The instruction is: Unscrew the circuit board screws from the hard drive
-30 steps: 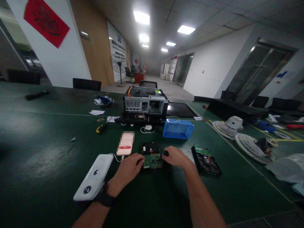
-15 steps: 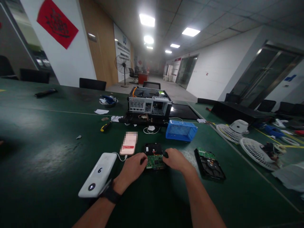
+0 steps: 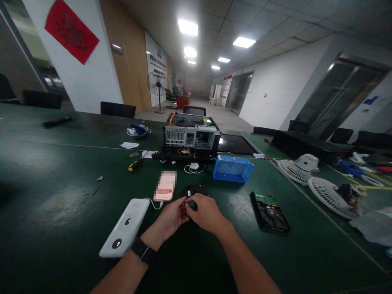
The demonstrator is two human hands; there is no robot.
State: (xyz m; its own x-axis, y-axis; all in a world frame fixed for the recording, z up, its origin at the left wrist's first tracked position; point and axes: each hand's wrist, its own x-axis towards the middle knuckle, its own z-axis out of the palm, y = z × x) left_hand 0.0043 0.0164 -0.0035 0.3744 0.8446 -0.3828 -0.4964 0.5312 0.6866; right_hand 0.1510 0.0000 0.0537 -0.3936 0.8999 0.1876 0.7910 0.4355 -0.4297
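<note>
My left hand, with a dark band on its wrist, is turned partly palm up, its fingers curled together. Against them rest the fingertips of my right hand, which is closed in a pinch. Whatever lies between the fingertips is hidden or too small to name. Just beyond both hands is a hard drive flat on the table; only its black far part shows, and my hands cover the rest. To the right lies a second hard drive with a green circuit board at one end.
Left of my hands lie a white power bank and a cabled phone. Farther back are a blue bin, an opened computer case and a yellow-black screwdriver. White fan parts lie at the right.
My right hand has moved left from the drive's right side to meet my left hand. The left hand has rolled palm up. The green board of the near drive is now covered.
</note>
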